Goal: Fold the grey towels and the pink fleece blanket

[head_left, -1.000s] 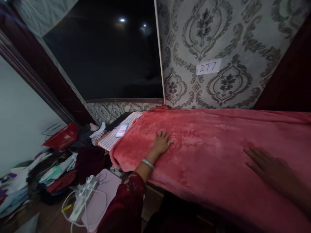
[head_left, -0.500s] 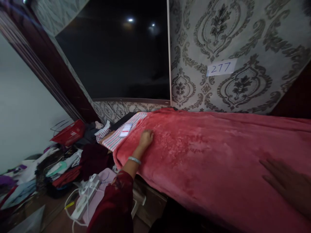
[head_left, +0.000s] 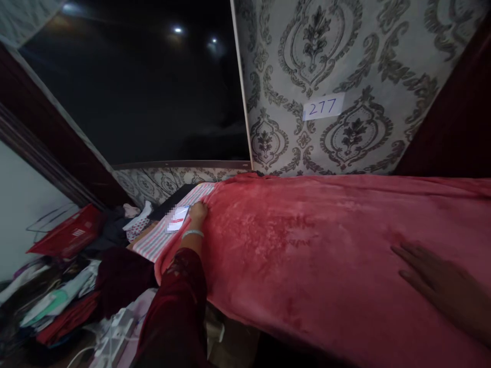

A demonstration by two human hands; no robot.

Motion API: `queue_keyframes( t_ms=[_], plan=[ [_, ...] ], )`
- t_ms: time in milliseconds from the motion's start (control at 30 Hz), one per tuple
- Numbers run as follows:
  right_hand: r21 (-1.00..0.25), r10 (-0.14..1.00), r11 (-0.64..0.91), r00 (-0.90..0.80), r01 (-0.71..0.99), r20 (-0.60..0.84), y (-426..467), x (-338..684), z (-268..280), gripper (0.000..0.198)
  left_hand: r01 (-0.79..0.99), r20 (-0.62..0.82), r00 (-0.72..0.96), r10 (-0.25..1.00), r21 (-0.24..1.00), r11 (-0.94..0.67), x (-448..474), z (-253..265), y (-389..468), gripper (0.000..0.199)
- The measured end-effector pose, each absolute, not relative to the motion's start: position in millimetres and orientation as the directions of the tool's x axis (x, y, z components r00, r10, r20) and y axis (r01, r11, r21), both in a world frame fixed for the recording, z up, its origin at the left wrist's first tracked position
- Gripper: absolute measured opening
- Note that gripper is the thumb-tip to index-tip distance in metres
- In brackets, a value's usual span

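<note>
Plainly soft and limp, the red blanket [head_left: 307, 276] lies spread along the patterned wall [head_left: 355, 66], its left end over part of a striped cloth [head_left: 153, 244] and its other end running out of view on the right. Its plush pile shows brushed patches and shallow creases, so it should bend with almost no resistance and take no harm from a firm grasp. Any small part ought to feel light, though the full spread looks thick and broad enough to drag when pulled from one end. The left hand [head_left: 198, 210] is at the left end, its fingers curled inward; whether they pinch the fabric or merely press on it cannot be told. Just beside it, a pale flat object [head_left: 178, 219], partly blurred out, rests on the striped cloth. The right hand [head_left: 441, 283] lies palm down on the blanket, fingers extended, with nothing in its grasp. The best hold seems to be a gathered fold of the left border, since the nap could slide under a flat palm; the drooping near edge [head_left: 249, 321] also offers fabric to pinch.
</note>
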State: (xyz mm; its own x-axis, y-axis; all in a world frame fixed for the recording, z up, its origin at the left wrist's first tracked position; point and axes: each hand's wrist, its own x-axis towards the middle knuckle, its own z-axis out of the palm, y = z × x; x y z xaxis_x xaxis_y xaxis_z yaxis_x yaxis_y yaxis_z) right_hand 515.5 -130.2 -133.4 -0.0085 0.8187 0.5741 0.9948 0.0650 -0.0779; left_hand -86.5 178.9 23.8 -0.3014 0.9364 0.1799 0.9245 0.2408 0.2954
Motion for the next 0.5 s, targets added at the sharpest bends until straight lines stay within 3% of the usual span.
queue_keyframes(
  t_ms=[267,500],
  plan=[
    [-0.099,0.852,0.023,0.033,0.995,0.522,-136,510,-122,0.060,0.894,0.262,-0.367,0.893,0.365,0.260,-102,10,198,0.028],
    [-0.072,0.868,-0.014,0.048,0.997,0.493,-138,507,-115,0.060,0.916,0.440,-0.098,0.893,0.390,-0.092,-96,7,196,0.041]
  ],
)
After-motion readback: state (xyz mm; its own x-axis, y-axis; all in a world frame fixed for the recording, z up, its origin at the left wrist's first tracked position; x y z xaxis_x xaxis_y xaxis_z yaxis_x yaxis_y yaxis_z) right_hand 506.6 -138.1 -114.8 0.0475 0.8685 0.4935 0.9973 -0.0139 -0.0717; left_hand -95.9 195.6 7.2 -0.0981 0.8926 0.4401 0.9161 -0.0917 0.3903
